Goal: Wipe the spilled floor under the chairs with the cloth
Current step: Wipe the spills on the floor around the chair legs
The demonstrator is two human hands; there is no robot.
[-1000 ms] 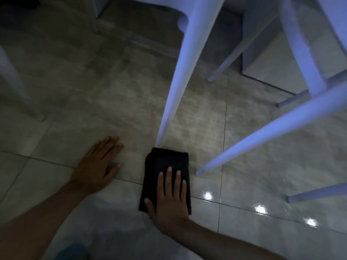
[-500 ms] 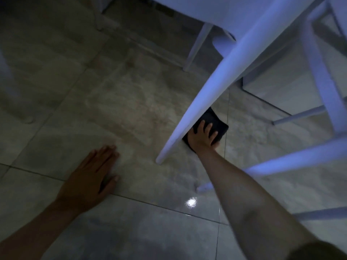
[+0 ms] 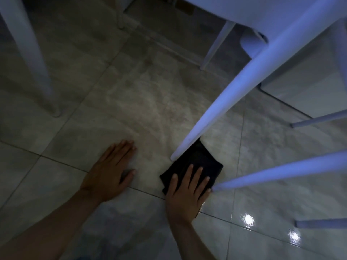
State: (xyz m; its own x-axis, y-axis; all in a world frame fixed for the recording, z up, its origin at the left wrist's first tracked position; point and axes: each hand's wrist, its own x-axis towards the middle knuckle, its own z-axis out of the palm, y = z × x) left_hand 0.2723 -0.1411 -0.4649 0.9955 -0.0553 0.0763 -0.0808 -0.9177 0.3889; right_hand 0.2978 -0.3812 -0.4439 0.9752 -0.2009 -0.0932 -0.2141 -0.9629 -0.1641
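Observation:
A folded black cloth [image 3: 199,162] lies flat on the grey tiled floor [image 3: 135,109], between two white chair legs. My right hand [image 3: 185,192] presses palm-down on the cloth's near half, fingers spread. The cloth's far corner sits right behind the foot of the nearest chair leg [image 3: 221,109]. A second chair leg [image 3: 277,173] ends just right of my right hand's little finger. My left hand [image 3: 110,171] rests flat on the bare tile to the left of the cloth, holding nothing. The floor at the lower right looks wet and shiny [image 3: 249,218].
The white chair seat [image 3: 262,10] hangs over the upper right. More white legs stand at the far left [image 3: 30,59], at the back [image 3: 216,47] and at the right edge [image 3: 319,119]. A pale panel or cabinet base [image 3: 308,91] closes off the right.
My right hand has pulled the cloth back toward me from deep under the chair to just in front of the nearest leg. My left hand has stayed planted on the tile.

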